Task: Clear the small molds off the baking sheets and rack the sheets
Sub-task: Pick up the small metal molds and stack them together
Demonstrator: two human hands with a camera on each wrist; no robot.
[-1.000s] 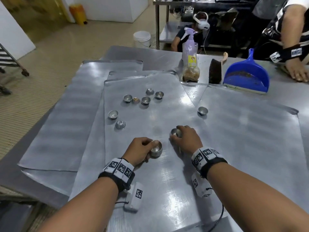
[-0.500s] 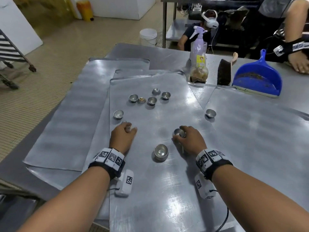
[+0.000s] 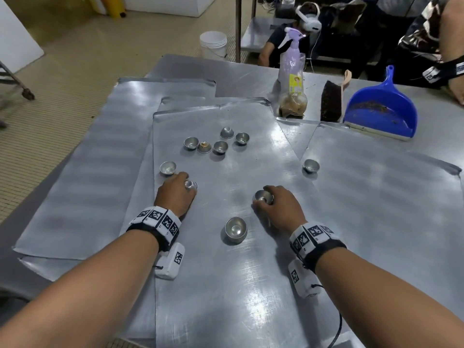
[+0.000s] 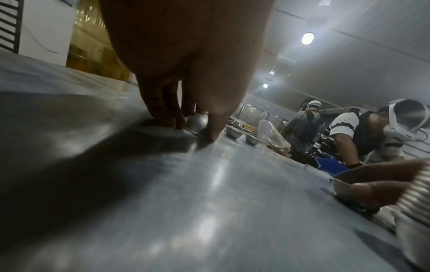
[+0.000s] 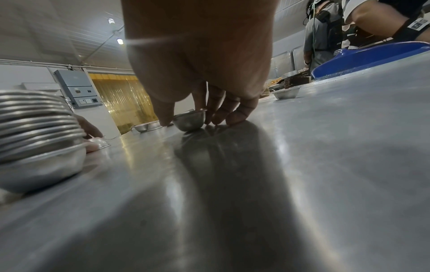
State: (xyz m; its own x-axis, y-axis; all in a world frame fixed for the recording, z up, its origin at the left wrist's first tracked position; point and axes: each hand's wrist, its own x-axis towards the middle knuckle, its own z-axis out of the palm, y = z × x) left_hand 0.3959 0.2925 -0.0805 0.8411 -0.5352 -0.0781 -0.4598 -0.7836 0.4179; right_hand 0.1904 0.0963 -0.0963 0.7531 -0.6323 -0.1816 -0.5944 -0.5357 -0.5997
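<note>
Small round metal molds lie scattered on the top baking sheet point(image 3: 226, 285). My left hand point(image 3: 184, 185) pinches an upturned mold point(image 4: 197, 121) near the sheet's left edge, thumb on one side and fingers on the other. My right hand point(image 3: 263, 199) grips an upright mold point(image 3: 263, 196) point(image 5: 189, 120) at the sheet's middle. A stack of nested molds point(image 3: 235, 229) point(image 5: 39, 139) stands free between my wrists. One mold point(image 3: 167, 168) sits just beyond my left hand. A cluster of several molds point(image 3: 216, 143) lies farther back, and a single mold point(image 3: 311, 165) rests at the right.
More baking sheets point(image 3: 82, 177) overlap left and right on the steel table. At the back stand a spray bottle point(image 3: 292, 71), a bag of scraps point(image 3: 292, 105), a brush point(image 3: 331, 101) and a blue dustpan point(image 3: 381, 109). Another person's hand point(image 3: 458, 89) rests at the far right. A rack point(image 3: 10, 79) stands left.
My left hand let go of the stack of molds, moved forward and left, and took hold of a single mold. The right hand stayed on its mold.
</note>
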